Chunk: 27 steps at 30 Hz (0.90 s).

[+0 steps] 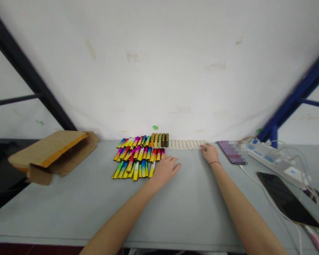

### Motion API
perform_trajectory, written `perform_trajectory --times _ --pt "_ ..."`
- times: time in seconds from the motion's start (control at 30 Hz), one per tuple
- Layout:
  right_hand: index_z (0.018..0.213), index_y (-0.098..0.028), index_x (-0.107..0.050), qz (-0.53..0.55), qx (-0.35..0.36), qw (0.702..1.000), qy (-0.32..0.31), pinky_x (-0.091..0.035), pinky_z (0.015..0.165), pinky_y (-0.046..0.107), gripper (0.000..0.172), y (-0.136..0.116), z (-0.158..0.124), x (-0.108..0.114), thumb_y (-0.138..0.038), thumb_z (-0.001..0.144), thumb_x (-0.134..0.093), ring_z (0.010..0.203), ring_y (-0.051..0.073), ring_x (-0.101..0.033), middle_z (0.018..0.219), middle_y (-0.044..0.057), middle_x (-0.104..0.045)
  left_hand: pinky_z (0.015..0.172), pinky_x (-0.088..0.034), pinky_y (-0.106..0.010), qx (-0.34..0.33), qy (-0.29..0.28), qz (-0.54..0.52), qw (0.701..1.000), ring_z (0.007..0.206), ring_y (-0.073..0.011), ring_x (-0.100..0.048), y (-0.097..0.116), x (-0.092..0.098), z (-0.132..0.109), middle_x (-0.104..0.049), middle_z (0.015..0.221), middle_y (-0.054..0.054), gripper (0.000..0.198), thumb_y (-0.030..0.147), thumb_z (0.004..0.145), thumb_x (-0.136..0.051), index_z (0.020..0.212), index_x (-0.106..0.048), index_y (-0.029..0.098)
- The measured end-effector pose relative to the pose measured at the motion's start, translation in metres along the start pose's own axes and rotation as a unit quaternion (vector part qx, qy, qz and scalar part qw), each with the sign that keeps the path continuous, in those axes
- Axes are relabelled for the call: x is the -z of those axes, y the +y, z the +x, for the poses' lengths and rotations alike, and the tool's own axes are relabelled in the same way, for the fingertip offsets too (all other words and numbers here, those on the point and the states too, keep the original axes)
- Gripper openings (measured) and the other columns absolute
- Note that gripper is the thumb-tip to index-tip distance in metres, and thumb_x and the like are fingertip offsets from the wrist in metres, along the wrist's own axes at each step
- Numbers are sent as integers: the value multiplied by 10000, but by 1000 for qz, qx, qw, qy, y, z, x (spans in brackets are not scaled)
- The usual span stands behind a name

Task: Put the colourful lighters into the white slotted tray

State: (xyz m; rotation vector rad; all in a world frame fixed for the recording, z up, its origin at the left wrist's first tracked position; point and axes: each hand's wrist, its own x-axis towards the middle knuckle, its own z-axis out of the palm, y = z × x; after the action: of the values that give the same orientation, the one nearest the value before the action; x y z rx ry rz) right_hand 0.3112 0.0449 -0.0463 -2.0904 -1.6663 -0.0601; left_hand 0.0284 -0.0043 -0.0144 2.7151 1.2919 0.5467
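Observation:
My left hand point(165, 170) hovers over or rests on the table beside the shiny pieces, fingers stretched out and thumb apart, with nothing visible in it. Rows of slim metallic pieces point(134, 153) in yellow, pink, blue and green, looking like lighter casings, lie to its left. A pale tray point(186, 144) with many small holes lies along the wall. At its left end stand several upright pieces point(159, 140) with gold tops, in orange, green and brown. My right hand point(210, 153) has its fingers closed at the tray's right end; the fingertips are partly hidden.
An open brown paper bag point(53, 150) lies on the left of the grey table point(191, 205). On the right are a purple, partly blurred flat device point(230, 152), a white power strip point(279, 163) with cables, and a dark phone point(287, 198). A wall closes off the back.

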Motion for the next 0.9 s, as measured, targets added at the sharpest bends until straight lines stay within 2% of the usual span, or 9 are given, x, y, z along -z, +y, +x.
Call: perform_trajectory --times 0.13,0.2,0.3,0.43,0.57,0.77,0.9 --pt "1213 -81 -725 47 -49 997 19 -454 1092 408 395 0 -5 0 -245 881 -587 1252 312 -613 1363 217 -632 1019 -469 -376 -31 -44 -1 999 1106 -241 -620 23 -18 8 -700 1126 -107 344 357 1020 -433 1141 -684 155" --pt "1270 -43 -672 61 -47 995 65 -432 1111 441 483 -4 -15 0 -292 860 -619 1309 335 -558 1387 254 -596 1080 -437 -383 -34 -48 5 998 1212 -250 -578 30 -26 12 -670 1242 -126 345 334 1017 -434 1176 -675 145" --pt "1251 -43 -662 85 -18 991 99 -425 1112 466 456 -19 -39 -2 -294 881 -569 1294 336 -558 1346 261 -613 1177 -354 -426 -9 -45 10 999 1398 -279 -449 33 -34 15 -555 1463 -124 409 341 1016 -431 1337 -602 155" --pt "1295 -101 -634 78 72 994 8 -382 1152 438 446 -51 -77 -4 -322 914 -559 1354 300 -514 1441 221 -564 1220 -287 -477 36 -65 15 997 1480 -292 -359 30 -36 13 -443 1573 -130 494 376 1022 -399 1451 -513 160" --pt "1297 -175 -634 35 115 988 -93 -344 1154 496 394 -74 -99 3 -299 1020 -382 1377 273 -494 1463 156 -571 1232 -260 -475 31 -89 20 995 1500 -283 -331 25 -33 12 -404 1599 -126 507 342 1025 -366 1486 -478 160" --pt "1403 -178 -567 10 122 982 -142 -299 1173 510 428 -72 -99 13 -260 1020 -394 1449 266 -412 1542 161 -486 1223 -270 -486 5 -97 18 995 1499 -278 -336 19 -32 12 -401 1601 -127 508 371 1023 -358 1482 -479 188" --pt "1357 -260 -632 39 117 980 -157 -283 1173 553 413 -69 -97 17 -237 998 -430 1458 274 -403 1533 130 -504 1218 -281 -481 11 -87 9 996 1496 -277 -344 18 -34 12 -419 1587 -147 530 365 1011 -381 1495 -443 158"
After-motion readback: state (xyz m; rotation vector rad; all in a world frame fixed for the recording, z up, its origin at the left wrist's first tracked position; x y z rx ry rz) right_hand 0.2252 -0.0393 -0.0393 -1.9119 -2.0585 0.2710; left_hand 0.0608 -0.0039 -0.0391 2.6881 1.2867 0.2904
